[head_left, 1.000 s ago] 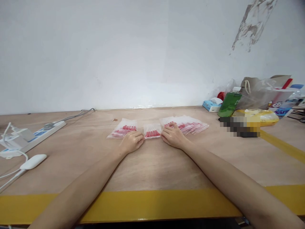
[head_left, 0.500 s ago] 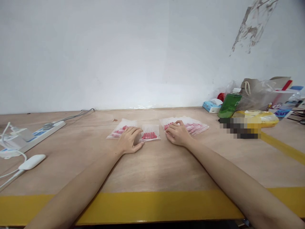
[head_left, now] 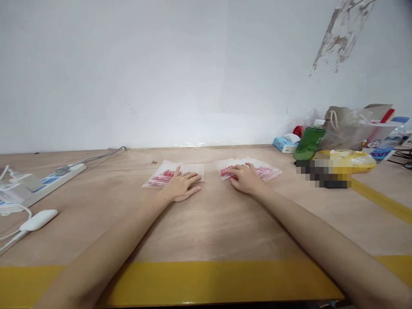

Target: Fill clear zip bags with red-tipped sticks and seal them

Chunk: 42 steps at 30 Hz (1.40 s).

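A person's two bare hands rest flat on small clear bags of red pieces at a plywood table (head_left: 206,227) edged with yellow tape (head_left: 225,281). The left hand (head_left: 180,187) lies palm down with fingers spread, pressing on the left pile of bags (head_left: 161,177), which sits left of the table's middle; the fingers are open and curl around nothing, the top bag simply pinned beneath them. The right hand (head_left: 246,178) likewise lies flat and loosely open on the near end of the right pile of bags (head_left: 265,171), a fanned stack (how many bags it holds cannot be told) lying just right of centre; it grasps nothing either. The two piles are apart, with bare wood between them. At the far left a white power strip (head_left: 58,177) runs along the table with a grey cable (head_left: 103,155) trailing toward the wall, and a white adapter (head_left: 37,219) lies nearer the front edge. At the far right a green bottle (head_left: 309,141) with a white cap stands beside a blue tissue pack (head_left: 285,143), a yellow package (head_left: 349,158) and a crumpled clear plastic bag (head_left: 346,124). A plain white wall (head_left: 161,73) with a patch of peeling paint fills the background.
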Tool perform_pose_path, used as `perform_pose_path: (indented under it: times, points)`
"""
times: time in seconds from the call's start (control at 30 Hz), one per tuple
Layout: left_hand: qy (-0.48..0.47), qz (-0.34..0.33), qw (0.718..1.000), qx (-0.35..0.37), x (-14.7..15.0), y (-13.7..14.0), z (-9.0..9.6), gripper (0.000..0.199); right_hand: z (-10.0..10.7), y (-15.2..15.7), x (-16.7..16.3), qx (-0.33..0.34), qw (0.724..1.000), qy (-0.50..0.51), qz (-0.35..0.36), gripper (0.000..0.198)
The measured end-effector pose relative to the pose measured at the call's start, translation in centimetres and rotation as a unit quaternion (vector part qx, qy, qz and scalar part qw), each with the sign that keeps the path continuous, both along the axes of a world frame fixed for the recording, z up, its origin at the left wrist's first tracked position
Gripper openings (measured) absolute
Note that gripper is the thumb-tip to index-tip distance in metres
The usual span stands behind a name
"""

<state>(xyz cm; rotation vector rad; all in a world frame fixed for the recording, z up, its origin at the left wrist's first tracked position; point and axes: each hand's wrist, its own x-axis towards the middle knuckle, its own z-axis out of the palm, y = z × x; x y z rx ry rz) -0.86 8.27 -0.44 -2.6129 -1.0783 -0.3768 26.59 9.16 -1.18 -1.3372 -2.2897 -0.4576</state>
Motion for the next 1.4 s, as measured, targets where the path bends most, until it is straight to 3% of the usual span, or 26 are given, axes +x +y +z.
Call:
perform_pose_path:
  times: [0.2, 0.37, 0.53, 0.7, 0.97, 1.4]
  points:
    - [-0.028, 0.023, 0.999, 0.004, -0.5, -0.2, -0.5, 0.041, 0.3, 0.2, -2.7, -0.023, 0.996, -0.072, -0.051, 0.028]
    - [-0.092, -0.029, 0.994, 0.050, 0.2, -1.3, -0.6, 0.029, -0.2, -0.9, -4.9, -0.037, 0.998, -0.059, 0.006, 0.030]
    - [-0.113, -0.074, 0.988, 0.072, 1.6, -1.3, -1.2, 0.020, -0.8, -2.2, -6.0, -0.009, 0.997, -0.056, 0.061, 0.029]
    - [-0.076, -0.100, 0.985, 0.121, 2.5, -0.3, -1.6, 0.021, -1.0, -2.2, -4.9, 0.024, 0.991, -0.068, 0.112, 0.026]
    - [-0.054, -0.110, 0.979, 0.164, 2.2, -0.1, -1.4, 0.021, -1.2, -1.4, -1.9, 0.083, 0.990, -0.088, 0.072, 0.021]
    - [0.061, -0.120, 0.957, 0.256, 2.4, -0.1, -0.9, 0.022, -1.2, -1.5, -2.0, 0.106, 0.988, -0.073, 0.084, 0.022]
